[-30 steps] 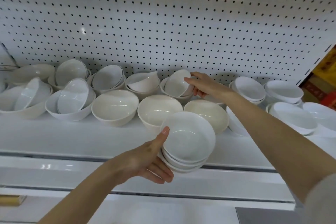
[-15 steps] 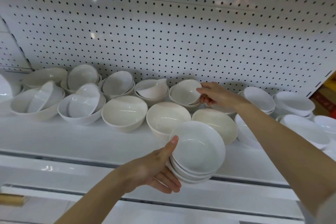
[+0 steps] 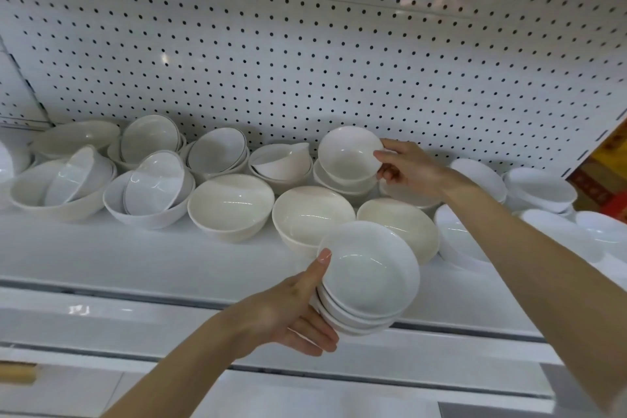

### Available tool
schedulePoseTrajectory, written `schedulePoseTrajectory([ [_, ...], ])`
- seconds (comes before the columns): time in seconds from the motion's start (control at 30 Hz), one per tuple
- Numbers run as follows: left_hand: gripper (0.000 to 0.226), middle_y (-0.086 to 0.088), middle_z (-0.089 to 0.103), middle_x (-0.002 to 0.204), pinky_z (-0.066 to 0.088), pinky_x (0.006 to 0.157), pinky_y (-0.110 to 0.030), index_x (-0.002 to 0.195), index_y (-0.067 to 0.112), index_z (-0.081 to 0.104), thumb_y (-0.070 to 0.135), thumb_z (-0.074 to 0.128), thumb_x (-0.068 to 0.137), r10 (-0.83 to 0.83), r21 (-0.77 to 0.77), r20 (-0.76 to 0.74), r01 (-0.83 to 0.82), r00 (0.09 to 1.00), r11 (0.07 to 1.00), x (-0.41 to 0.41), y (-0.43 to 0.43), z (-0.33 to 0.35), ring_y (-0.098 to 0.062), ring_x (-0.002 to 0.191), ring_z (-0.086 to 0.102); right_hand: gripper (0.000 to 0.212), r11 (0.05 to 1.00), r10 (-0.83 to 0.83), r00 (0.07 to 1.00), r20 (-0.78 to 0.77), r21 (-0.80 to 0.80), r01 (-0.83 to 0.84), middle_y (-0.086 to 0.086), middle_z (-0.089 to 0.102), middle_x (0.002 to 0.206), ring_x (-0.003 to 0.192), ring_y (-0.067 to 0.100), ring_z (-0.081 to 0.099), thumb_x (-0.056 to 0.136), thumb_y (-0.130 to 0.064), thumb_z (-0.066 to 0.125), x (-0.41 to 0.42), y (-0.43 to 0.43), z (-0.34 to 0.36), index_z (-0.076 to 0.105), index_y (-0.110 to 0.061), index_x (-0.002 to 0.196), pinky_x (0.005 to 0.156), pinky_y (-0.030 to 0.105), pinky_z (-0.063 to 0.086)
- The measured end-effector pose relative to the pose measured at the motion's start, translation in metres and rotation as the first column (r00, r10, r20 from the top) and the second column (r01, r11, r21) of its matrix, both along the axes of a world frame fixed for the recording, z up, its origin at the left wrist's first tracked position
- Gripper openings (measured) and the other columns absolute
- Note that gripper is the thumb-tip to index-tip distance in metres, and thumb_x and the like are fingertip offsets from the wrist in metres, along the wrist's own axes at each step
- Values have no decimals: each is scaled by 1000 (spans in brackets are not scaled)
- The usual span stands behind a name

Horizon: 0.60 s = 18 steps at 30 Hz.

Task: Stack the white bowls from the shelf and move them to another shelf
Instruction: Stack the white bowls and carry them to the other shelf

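My left hand [image 3: 288,312] holds a stack of white bowls [image 3: 368,282] in front of the shelf edge, thumb on the top rim and fingers underneath. My right hand [image 3: 409,168] pinches the rim of a small white bowl [image 3: 349,154], which is tilted and raised above another bowl at the back of the shelf [image 3: 135,258]. Several more white and cream bowls stand on the shelf, among them a cream bowl [image 3: 230,205] and a white bowl [image 3: 314,214] in the front row.
A white pegboard wall [image 3: 305,61] backs the shelf. Bowls leaning inside larger bowls [image 3: 152,187] crowd the left side. More white bowls [image 3: 543,185] sit at the right. A lower white shelf ledge [image 3: 135,322] runs below. Colourful boxes [image 3: 607,176] show at the far right.
My right hand has lifted the small bowl up off the bowl beneath it and tilted it. The stack in my left hand has barely moved; the camera has shifted a little.
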<state>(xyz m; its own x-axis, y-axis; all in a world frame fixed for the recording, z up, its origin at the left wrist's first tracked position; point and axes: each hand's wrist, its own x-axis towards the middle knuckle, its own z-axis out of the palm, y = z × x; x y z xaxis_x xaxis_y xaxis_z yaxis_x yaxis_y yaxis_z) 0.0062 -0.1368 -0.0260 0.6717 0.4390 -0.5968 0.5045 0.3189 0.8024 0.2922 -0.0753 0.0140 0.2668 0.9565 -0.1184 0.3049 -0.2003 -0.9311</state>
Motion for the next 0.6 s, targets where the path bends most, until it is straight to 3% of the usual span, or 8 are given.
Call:
schedulePoseTrajectory([
  [0.1,64,-24,72,99,56,88,-41,98,30,44,80,33,59,48,-18,14,-48,999,999,0,-2,2,-28,90,72,21,997,-43,998,-39,56,45,7,58,66,48,6,53,98,-11,49,-5,-16,14,64,-15,113,49,15,43],
  [0.27,75,-25,71,100,56,88,-42,116,19,42,78,32,71,49,-44,5,-48,999,998,-1,-3,4,-29,91,72,16,992,-104,987,-119,56,111,7,56,62,48,8,49,98,-12,51,-17,-53,36,66,-11,101,48,15,41],
  [0.47,93,-26,71,99,57,87,-41,129,16,41,82,32,64,67,-69,13,-66,998,995,-2,-1,1,-29,91,72,16,997,-72,980,-186,21,77,2,58,58,53,12,48,96,-12,52,-38,-101,49,66,-12,89,49,18,42],
  [0.6,98,-26,70,100,56,90,-43,125,8,50,82,32,62,78,-115,12,-76,997,990,-4,-2,-2,-31,94,71,27,998,-60,974,-220,6,63,6,58,56,43,10,46,97,-11,51,-61,-124,55,67,-14,75,43,17,40],
])
